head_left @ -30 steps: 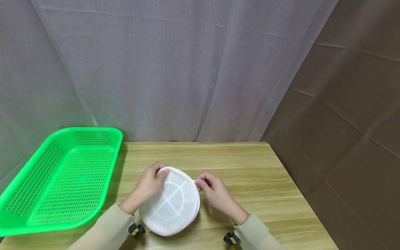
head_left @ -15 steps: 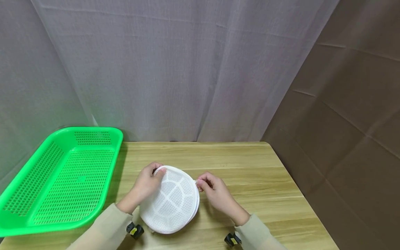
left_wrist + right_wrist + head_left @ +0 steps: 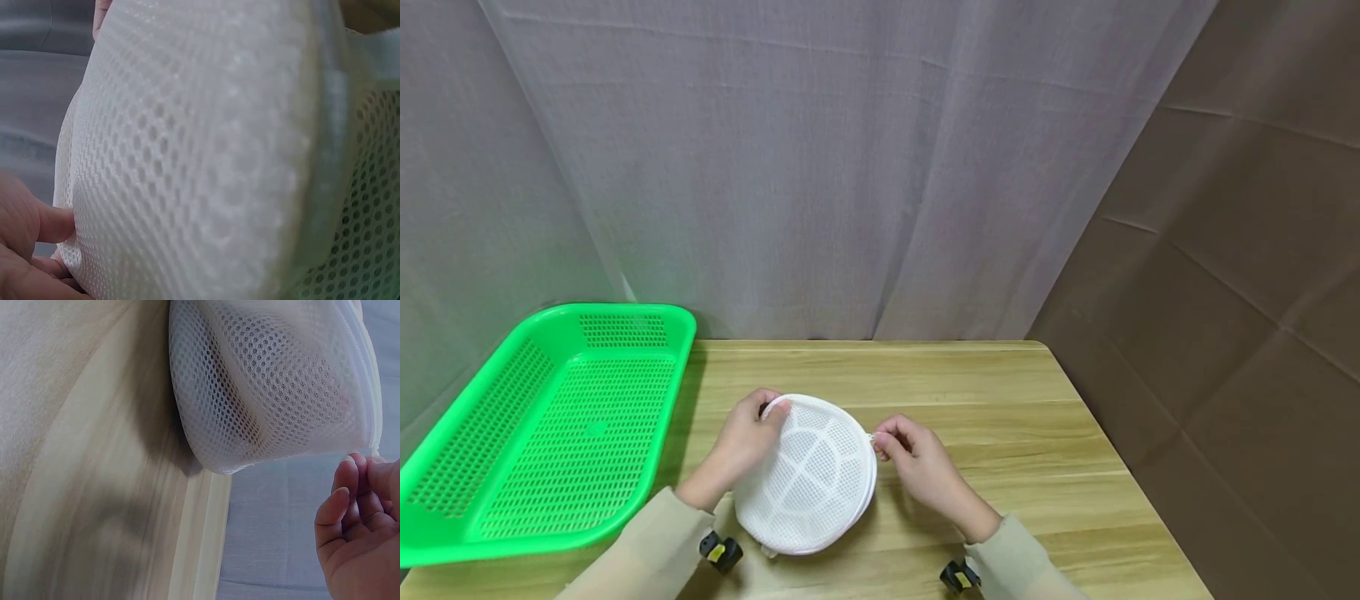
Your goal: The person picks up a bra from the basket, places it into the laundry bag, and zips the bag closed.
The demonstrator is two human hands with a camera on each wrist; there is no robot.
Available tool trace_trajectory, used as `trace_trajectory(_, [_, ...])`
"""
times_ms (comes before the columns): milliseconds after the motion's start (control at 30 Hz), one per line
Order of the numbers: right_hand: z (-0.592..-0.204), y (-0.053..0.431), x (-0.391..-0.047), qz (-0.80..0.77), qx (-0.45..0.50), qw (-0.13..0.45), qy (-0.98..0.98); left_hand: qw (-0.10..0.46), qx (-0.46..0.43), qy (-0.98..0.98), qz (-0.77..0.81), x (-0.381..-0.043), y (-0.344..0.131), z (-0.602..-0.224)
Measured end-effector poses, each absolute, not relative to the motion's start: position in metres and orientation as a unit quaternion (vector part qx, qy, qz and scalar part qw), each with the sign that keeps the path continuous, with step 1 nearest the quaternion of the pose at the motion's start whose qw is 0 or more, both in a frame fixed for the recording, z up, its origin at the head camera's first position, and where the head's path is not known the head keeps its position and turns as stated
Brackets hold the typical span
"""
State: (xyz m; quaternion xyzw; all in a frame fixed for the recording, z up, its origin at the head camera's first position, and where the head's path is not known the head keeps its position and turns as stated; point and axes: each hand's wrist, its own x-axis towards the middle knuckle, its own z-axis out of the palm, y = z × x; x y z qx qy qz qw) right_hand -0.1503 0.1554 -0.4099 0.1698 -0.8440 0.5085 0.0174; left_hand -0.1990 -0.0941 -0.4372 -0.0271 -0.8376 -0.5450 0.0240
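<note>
A round white mesh laundry bag [image 3: 808, 479] is held tilted above the table's near middle. My left hand [image 3: 747, 437] grips its upper left rim, the thumb on the near face and the other fingers mostly hidden behind. At the bag's right edge, my right hand [image 3: 917, 460] pinches a small tab or zipper end between thumb and forefinger. A zipper [image 3: 356, 347] runs along the rim in the right wrist view, ending near those fingertips. Close-up mesh of the bag [image 3: 181, 144] fills most of the left wrist view. Whether anything lies inside cannot be made out.
On the left of the wooden table [image 3: 985, 392] stands a large green perforated plastic basket [image 3: 587, 417]. A grey curtain [image 3: 790, 167] hangs along the back edge, and a brown cloth screen [image 3: 1247, 292] borders the right side.
My left hand has shifted slightly left, drawing the bag's upper rim with it; the bag's lower edge has risen a little. My right hand stays nearly in place, still pinching.
</note>
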Motion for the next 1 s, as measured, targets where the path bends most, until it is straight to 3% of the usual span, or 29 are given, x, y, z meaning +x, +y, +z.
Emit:
trace_trajectory(333, [-0.410, 0.155, -0.150, 0.509, 0.169, 0.015, -0.844, 0.013, -0.012, -0.837, -0.547, -0.199, -0.097, -0.435])
trace_trajectory(1000, [-0.406, 0.151, -0.151, 0.506, 0.160, 0.027, -0.847, 0.048, -0.100, -0.845, -0.523, -0.197, -0.086, -0.428])
